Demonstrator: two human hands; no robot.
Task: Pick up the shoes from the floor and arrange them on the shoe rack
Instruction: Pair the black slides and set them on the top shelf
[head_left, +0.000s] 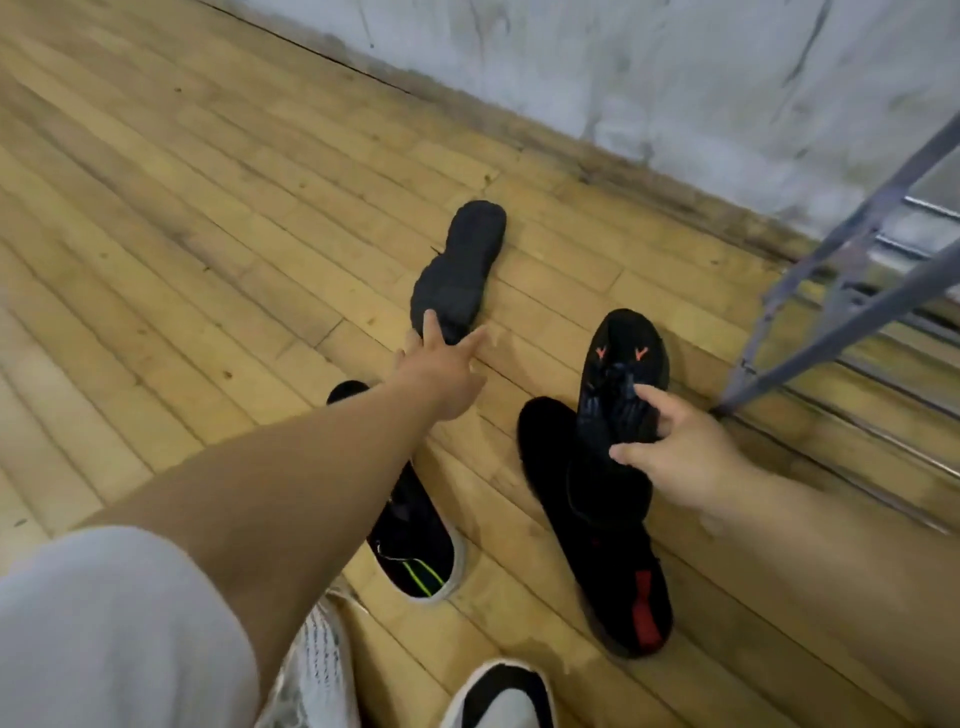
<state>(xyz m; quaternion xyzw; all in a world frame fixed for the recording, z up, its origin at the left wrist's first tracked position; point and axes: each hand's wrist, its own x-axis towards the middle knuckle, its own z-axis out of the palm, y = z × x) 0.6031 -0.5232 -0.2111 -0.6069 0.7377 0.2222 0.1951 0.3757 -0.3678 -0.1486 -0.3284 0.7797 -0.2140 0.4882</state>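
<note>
Matt wooden floor, grey metal rack, matt black cloth shoe.

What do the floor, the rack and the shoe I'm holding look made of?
Floor: wood planks, yellowish, matte, judging by seams and knots. Rack: probably metal, grey painted, thin straight bars. Held shoe: seemingly black synthetic fabric with orange marks; blur leaves it open.

A yellowish wooden floor fills most of the frame, its planks running diagonally, scuffed and flecked with dark specks. Across the upper right stands a pale grey wall, streaked and stained. A grimy dark seam marks where they meet. The light is soft and even.
</note>
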